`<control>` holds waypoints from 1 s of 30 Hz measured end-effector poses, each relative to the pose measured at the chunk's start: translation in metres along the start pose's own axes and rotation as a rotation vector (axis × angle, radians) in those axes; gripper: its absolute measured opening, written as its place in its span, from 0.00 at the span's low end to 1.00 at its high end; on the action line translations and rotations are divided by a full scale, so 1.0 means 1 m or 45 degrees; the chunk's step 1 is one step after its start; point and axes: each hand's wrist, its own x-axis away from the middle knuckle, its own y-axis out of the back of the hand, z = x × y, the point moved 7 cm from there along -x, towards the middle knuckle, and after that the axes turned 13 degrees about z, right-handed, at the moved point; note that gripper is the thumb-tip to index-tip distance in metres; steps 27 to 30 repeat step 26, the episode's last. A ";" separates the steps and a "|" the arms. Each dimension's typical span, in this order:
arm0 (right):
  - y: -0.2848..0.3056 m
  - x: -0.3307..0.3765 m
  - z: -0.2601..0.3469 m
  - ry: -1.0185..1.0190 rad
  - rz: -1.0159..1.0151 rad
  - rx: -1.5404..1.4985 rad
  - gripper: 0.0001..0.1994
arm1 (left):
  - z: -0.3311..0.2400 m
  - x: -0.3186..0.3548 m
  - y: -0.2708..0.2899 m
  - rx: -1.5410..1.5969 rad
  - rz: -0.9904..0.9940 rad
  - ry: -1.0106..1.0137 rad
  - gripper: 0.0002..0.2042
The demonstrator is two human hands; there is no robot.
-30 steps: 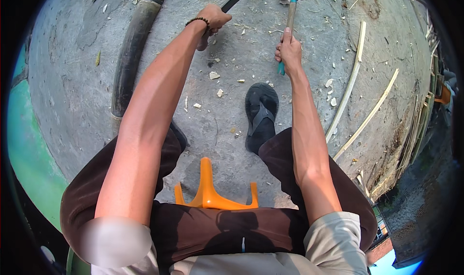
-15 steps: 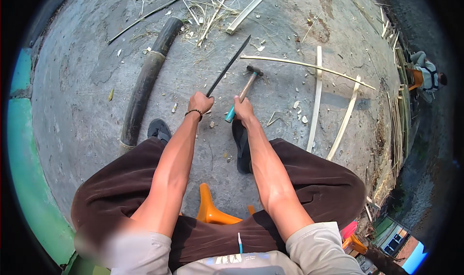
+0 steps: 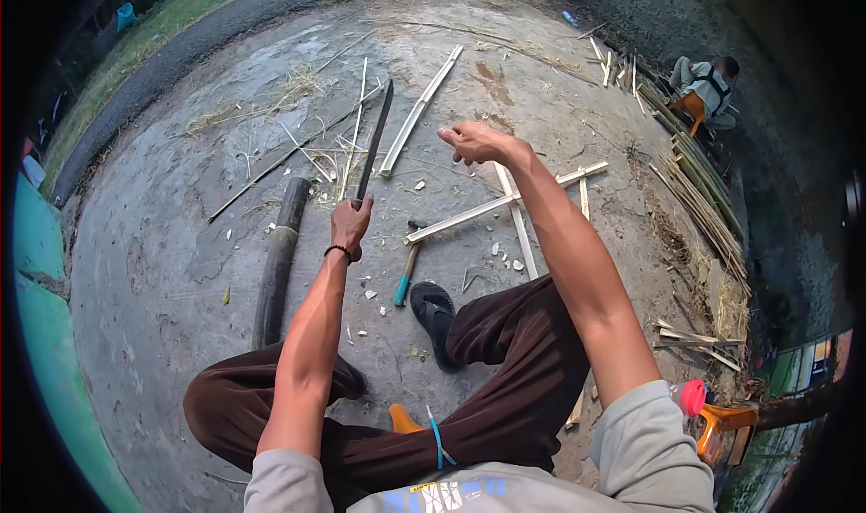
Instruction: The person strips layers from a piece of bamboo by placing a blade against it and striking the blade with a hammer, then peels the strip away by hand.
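My left hand (image 3: 350, 223) grips the handle of a machete (image 3: 376, 141), its long dark blade pointing up and away from me. My right hand (image 3: 478, 141) is held out ahead over the floor, loosely bent, with nothing visible in it. Below it, a hammer (image 3: 409, 268) with a teal grip lies on the concrete, its head beside the end of a split bamboo strip (image 3: 505, 205). That strip rests across two other pale strips. Farther off is a wider split bamboo piece (image 3: 421, 112). To the left of my left hand lies a thick dark bamboo pole (image 3: 278, 265).
Thin strips and shavings (image 3: 352, 134) litter the floor ahead. Bamboo lengths (image 3: 708, 206) are piled along the right edge. Another person (image 3: 708, 89) sits on an orange stool at the far right. A pink-lidded container (image 3: 692, 396) stands near my right elbow, and a green ledge (image 3: 63, 378) runs along the left.
My right hand has let go of the hammer, now on the floor, and reached forward. My left hand still holds the machete, now more upright. My view has tilted up and my legs have shifted.
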 end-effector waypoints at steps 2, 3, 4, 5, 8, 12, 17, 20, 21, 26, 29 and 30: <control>0.014 0.053 0.030 0.064 -0.202 -0.429 0.41 | -0.069 -0.010 0.003 0.239 -0.068 -0.164 0.23; 0.012 0.067 0.037 0.072 -0.222 -0.425 0.41 | -0.106 -0.014 -0.001 0.280 -0.099 -0.241 0.20; 0.008 0.075 0.027 0.132 -0.261 -0.626 0.48 | -0.164 -0.001 -0.014 0.245 0.013 -0.159 0.17; 0.001 0.078 0.037 0.243 -0.274 -0.816 0.56 | -0.194 0.003 -0.017 0.187 -0.025 -0.253 0.18; -0.014 0.059 0.022 0.464 -0.418 -1.013 0.57 | -0.254 0.011 -0.056 0.021 0.189 -0.335 0.18; -0.008 0.050 -0.021 0.630 -0.382 -1.375 0.25 | -0.281 0.017 -0.075 -0.145 0.042 -0.759 0.21; 0.017 0.092 -0.078 0.641 -0.541 -1.581 0.23 | -0.300 0.025 -0.076 0.038 0.716 -0.979 0.30; 0.026 0.092 -0.113 0.590 -0.589 -1.677 0.23 | -0.235 -0.037 -0.073 0.411 1.010 -0.599 0.27; 0.027 0.089 -0.128 0.558 -0.613 -1.683 0.23 | -0.198 -0.063 -0.079 0.358 0.878 -0.496 0.23; 0.028 0.071 -0.155 0.596 -0.688 -1.958 0.21 | 0.006 -0.113 -0.156 -0.702 0.708 -0.343 0.24; 0.028 0.071 -0.155 0.596 -0.688 -1.958 0.21 | 0.006 -0.113 -0.156 -0.702 0.708 -0.343 0.24; 0.028 0.071 -0.155 0.596 -0.688 -1.958 0.21 | 0.006 -0.113 -0.156 -0.702 0.708 -0.343 0.24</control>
